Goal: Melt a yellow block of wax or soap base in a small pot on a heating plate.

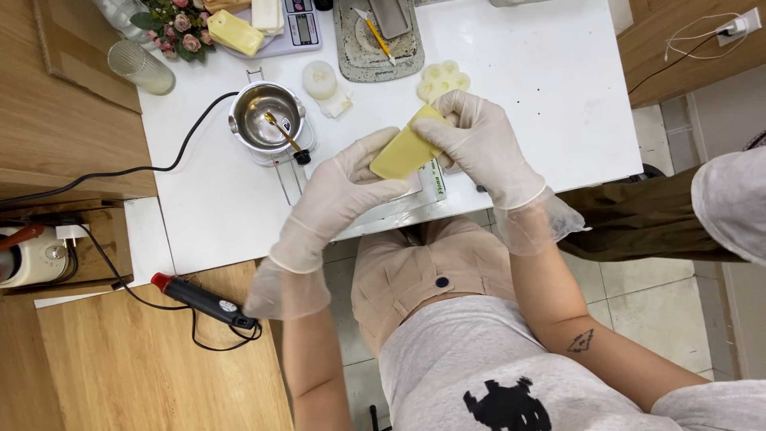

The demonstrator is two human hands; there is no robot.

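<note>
Both my hands wear thin white gloves and together hold a pale yellow wax block (403,152) above the front edge of the white table (542,96). My left hand (343,187) grips its lower left end. My right hand (479,140) pinches its upper right end. Under the block lies a flat white board with a ruler-like strip (435,182). A small steel melting pot (267,116) with a gold spoon (281,130) in it stands just left of my hands.
A pale flower-shaped mould (443,80), a round white mould (319,78), a grey tray with a yellow-handled tool (375,36), a scale carrying another yellow block (235,32), a ribbed glass (142,68), and a black heat gun (203,302) on the wooden bench. Another person's sleeve (730,203) at right.
</note>
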